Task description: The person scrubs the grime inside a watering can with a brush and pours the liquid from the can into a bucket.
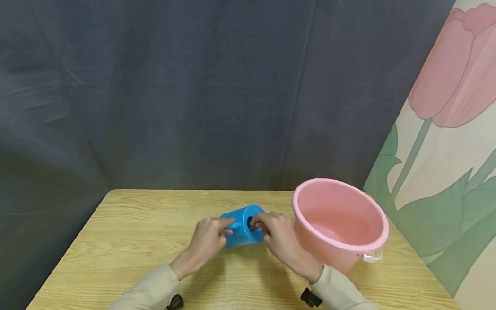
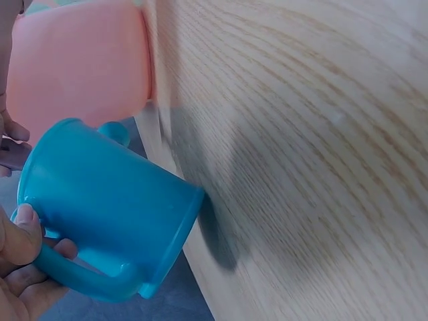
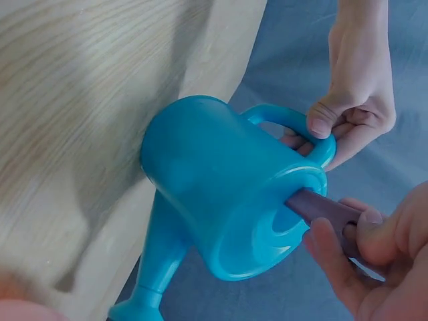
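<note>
A blue watering can (image 1: 242,241) is tilted over the wooden table, its top opening turned toward my right hand. My left hand (image 1: 206,240) grips the can's loop handle (image 2: 87,279), thumb on top and fingers curled underneath. In the right wrist view the spout (image 3: 160,251) points away toward the lower left. My right hand (image 1: 280,237) pinches a dark purplish-brown tool (image 3: 313,206) by its end, which has a hole in it. The tool's other end goes into the can's opening and is hidden inside.
Just right of the can stands a large pink bucket (image 1: 316,247) with a white handle clip (image 1: 371,257). The wooden table (image 1: 141,229) extends left and in front. Behind it hangs a dark curtain (image 1: 205,86); a wall with painted tulips (image 1: 444,77) rises at the right.
</note>
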Motion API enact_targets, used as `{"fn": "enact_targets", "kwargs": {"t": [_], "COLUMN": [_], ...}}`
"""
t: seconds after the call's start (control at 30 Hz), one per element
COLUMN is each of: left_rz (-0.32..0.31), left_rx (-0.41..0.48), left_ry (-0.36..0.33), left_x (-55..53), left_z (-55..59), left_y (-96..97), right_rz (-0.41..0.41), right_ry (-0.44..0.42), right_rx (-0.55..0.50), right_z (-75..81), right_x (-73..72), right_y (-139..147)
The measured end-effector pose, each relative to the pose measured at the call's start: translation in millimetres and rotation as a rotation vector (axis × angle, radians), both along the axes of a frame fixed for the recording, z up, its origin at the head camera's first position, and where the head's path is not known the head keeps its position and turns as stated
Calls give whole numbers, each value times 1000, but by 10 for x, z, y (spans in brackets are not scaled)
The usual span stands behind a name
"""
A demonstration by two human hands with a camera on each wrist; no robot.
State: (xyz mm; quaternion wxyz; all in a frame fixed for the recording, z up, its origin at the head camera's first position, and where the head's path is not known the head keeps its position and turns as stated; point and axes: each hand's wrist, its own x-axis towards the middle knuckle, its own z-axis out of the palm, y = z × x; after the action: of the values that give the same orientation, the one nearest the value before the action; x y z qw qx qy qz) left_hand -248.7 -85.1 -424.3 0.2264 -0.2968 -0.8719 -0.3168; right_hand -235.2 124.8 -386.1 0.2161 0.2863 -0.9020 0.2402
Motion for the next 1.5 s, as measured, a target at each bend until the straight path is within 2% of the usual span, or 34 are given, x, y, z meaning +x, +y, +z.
{"fn": "enact_targets", "kwargs": {"t": [0.27,0.5,0.63,0.8,1.03,1.23,1.4,1.5], "left_rz": [-1,17,4,-17,-6,-10,-20,-26], "left_rx": [9,7,10,5,-5,-6,-11,-15], "left_ry": [-12,-7,3,15,17,20,17,13], "left_x": [15,12,11,16,19,11,14,12], "left_z": [4,18,22,6,-11,-6,-6,-7], "left_y": [-31,-71,-60,-26,-23,-19,-16,-11], "right_rz": [30,65,49,-5,21,23,36,34], "right_ry": [61,35,39,46,42,39,53,57], "right_rx": [-26,-36,-16,44,32,71,51,39], "right_z": [153,225,181,37,-14,131,259,275], "right_x": [-7,-20,-22,-4,3,15,36,38], "right_y": [26,9,-9,-45,-44,26,69,79]}}
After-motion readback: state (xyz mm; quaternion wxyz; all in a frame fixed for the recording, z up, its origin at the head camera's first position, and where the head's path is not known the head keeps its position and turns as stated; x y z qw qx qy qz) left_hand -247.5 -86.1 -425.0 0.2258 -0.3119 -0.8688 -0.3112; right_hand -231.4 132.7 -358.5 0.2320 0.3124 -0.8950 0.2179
